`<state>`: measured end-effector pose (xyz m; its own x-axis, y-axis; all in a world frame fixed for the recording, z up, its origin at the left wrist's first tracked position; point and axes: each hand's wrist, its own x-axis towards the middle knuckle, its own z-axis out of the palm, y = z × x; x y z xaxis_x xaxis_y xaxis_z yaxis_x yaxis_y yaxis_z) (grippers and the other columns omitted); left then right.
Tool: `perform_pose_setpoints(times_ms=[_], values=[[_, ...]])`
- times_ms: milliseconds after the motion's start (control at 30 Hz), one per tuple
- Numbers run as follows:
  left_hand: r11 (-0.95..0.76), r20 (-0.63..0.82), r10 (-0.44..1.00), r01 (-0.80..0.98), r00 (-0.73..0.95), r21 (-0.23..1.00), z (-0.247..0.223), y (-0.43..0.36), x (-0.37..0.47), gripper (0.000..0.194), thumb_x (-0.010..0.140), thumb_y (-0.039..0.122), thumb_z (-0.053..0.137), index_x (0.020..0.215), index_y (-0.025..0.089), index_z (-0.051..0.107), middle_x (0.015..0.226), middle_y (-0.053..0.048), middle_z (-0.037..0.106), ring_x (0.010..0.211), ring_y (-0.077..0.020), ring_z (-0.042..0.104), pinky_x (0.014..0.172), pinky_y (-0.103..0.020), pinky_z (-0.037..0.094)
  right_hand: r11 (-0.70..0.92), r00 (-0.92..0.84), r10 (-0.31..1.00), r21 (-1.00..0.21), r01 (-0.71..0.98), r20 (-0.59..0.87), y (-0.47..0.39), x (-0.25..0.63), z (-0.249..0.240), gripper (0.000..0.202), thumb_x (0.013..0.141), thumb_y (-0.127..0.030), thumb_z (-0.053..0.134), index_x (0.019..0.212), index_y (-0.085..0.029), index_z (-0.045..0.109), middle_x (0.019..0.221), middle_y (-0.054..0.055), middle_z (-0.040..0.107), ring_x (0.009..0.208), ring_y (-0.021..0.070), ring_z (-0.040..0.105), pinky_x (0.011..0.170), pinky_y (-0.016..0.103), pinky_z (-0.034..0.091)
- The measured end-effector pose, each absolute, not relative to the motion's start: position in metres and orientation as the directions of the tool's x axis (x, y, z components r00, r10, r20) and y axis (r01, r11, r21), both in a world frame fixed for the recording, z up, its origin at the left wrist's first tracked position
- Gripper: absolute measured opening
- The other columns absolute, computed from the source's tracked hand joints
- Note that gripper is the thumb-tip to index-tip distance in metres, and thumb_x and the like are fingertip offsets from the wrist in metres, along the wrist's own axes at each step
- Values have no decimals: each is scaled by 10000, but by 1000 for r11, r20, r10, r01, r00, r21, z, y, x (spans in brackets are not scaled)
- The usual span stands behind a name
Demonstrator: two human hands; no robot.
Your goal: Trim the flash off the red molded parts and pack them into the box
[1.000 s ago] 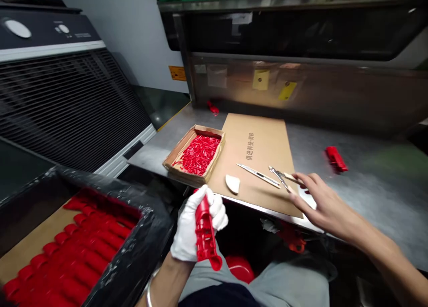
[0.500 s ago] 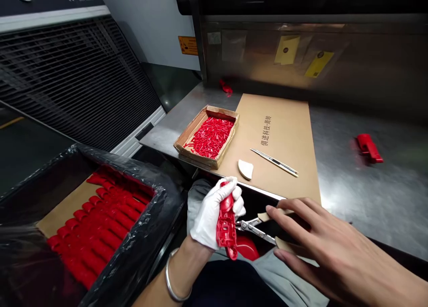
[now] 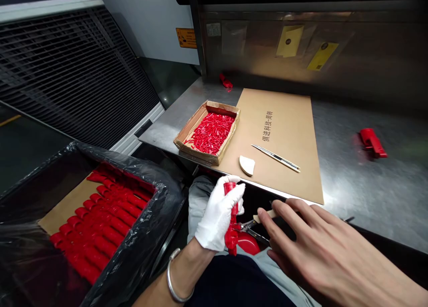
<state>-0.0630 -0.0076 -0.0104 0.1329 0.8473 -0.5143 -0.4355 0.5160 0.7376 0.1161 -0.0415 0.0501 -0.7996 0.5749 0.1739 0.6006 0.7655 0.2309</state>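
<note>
My left hand (image 3: pixel 219 213), in a white glove, is closed around a red plastic part (image 3: pixel 231 231) held upright over my lap. My bare right hand (image 3: pixel 310 240) grips the pale handles of a pair of nippers (image 3: pixel 249 227). The nippers' metal jaws meet the right side of the red part, low down; their tips are partly hidden against it. Some of the handles lie behind my right fingers. Below, between my legs, another red object (image 3: pixel 248 243) shows in part.
A cardboard tray (image 3: pixel 197 153) of small red scraps stands on the metal table (image 3: pixel 160 135). A cardboard sheet (image 3: pixel 290 120) bears tweezers (image 3: pixel 276 157) and a white wedge-shaped piece (image 3: pixel 246 165). Red parts (image 3: pixel 372 142) lie right and at the back. A plastic-lined box (image 3: pixel 170 191) holds rows of red parts.
My left hand has turned the red part, so its hollow inner face no longer faces me. The nipper handles have come closer together, and my right hand has shifted slightly left.
</note>
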Motion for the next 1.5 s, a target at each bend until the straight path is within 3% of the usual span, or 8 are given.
perform_pose_setpoints(times_ms=[133,333,667,800,900,1033,1233,1500], values=[[512,-518,850,-386,96,767,-15,-8,-62,278,841,327,648,1059,224,511,620,73,433,483,-45,386,490,-175,318,753,-801,578,279,596,154,-48,115,44,424,915,-209,433,1263,-45,612,1042,222,636,906,381,611,640,449,527],[554,-529,831,-349,174,756,-13,-9,-66,282,838,327,649,1049,230,490,587,92,402,456,-40,350,478,-174,301,755,-824,544,337,562,156,-55,113,38,538,766,-192,544,1275,-28,589,1114,246,629,986,428,583,788,526,471],[691,-567,718,-316,404,650,-18,-5,-68,251,816,264,652,969,212,460,563,81,399,477,-65,359,474,-197,282,756,-814,546,302,581,198,-50,111,49,502,664,-113,504,1143,-156,646,930,93,673,841,276,591,731,418,456],[716,-551,683,-293,479,634,-21,-6,-66,289,781,283,692,937,210,460,547,88,374,464,-67,353,471,-207,281,801,-857,488,305,515,167,-46,111,52,410,688,-116,511,1064,-161,668,820,80,646,703,235,546,637,387,425],[711,-559,692,-300,457,636,-21,-6,-65,343,743,305,728,938,210,463,548,88,376,469,-68,364,472,-202,271,825,-871,485,293,483,71,-47,113,47,414,700,-151,543,1094,-112,663,804,122,622,703,268,534,601,405,413],[697,-566,715,-353,409,625,-23,-6,-63,345,724,301,717,939,206,464,587,69,429,473,-64,366,467,-199,256,811,-838,546,263,523,-16,-48,116,33,561,755,-284,578,1269,-60,576,947,184,599,850,352,529,699,493,448],[629,-566,774,-453,283,632,-29,-6,-59,338,741,287,713,949,215,455,607,84,409,458,-43,329,457,-180,242,796,-812,580,254,549,-64,-46,118,18,721,808,-356,613,1413,-14,421,1034,197,555,912,360,506,715,490,456],[541,-546,822,-520,160,662,-29,-5,-55,330,736,294,729,906,205,461,572,93,374,463,-40,328,457,-172,225,780,-796,605,219,586,-25,-39,116,18,441,858,-275,609,1256,-90,563,881,83,537,757,260,518,623,399,403]])
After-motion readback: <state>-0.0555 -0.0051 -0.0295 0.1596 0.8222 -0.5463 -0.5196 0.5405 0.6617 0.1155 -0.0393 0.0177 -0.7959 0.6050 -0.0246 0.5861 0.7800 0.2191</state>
